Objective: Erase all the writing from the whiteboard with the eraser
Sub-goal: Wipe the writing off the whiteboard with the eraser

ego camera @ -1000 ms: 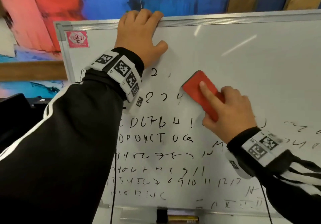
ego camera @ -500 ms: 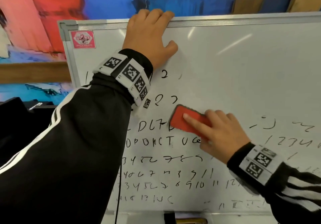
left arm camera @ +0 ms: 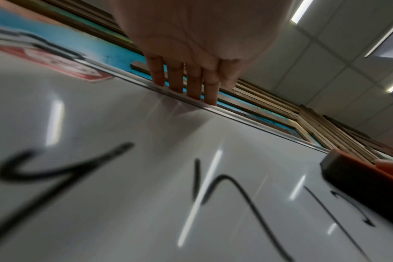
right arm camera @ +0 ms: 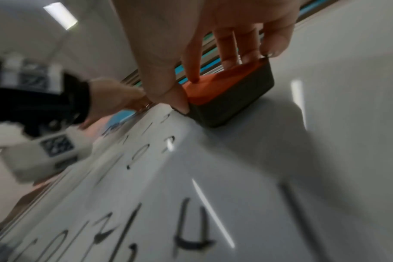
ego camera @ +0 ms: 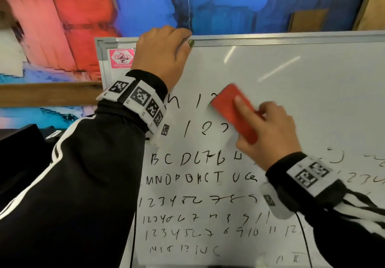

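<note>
I'm mid-wipe, my right hand (ego camera: 268, 134) gripping the eraser (ego camera: 233, 111) flat on the whiteboard (ego camera: 312, 109), just right of my left hand (ego camera: 164, 57) hooked over its top edge; next I'd drag it through the writing (ego camera: 195, 178) below

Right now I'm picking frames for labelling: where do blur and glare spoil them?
Head view: eraser and right hand motion-smeared, light streaks on the whiteboard. Left wrist view: near writing soft. Right wrist view: blurred throughout, streak glare.
</note>
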A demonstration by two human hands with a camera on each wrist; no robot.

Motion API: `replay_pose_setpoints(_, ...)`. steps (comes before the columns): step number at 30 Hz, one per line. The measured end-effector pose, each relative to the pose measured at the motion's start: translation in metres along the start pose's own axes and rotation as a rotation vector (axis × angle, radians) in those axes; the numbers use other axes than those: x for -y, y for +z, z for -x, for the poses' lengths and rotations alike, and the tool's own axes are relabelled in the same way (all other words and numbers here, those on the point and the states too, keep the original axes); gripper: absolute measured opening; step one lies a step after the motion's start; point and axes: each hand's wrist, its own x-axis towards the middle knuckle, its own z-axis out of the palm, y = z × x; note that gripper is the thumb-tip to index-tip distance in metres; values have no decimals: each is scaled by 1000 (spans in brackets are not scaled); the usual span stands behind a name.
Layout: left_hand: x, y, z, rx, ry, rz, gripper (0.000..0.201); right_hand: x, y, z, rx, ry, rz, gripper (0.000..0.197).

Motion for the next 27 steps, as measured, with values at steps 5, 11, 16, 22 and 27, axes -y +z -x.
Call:
replay_pose_setpoints(5,14,1,4,-2,10,43,43,28,15,-3,29,-23,-25,80)
replay_pose_setpoints(11,16,3,10,-16,39,76,44,5,8,0,-74,134,-26,77)
replay_pose_setpoints(16,17,7,12,-5,31,76,46,38,25,18,-15,81,-43,81)
replay_pose_setpoints(22,21,7,12,8,48,76,48,0,3,28,-47,332,-17,83)
replay_pose_setpoints(27,21,6,9,29,45,63,49,35,19,27,4,182,-46,83)
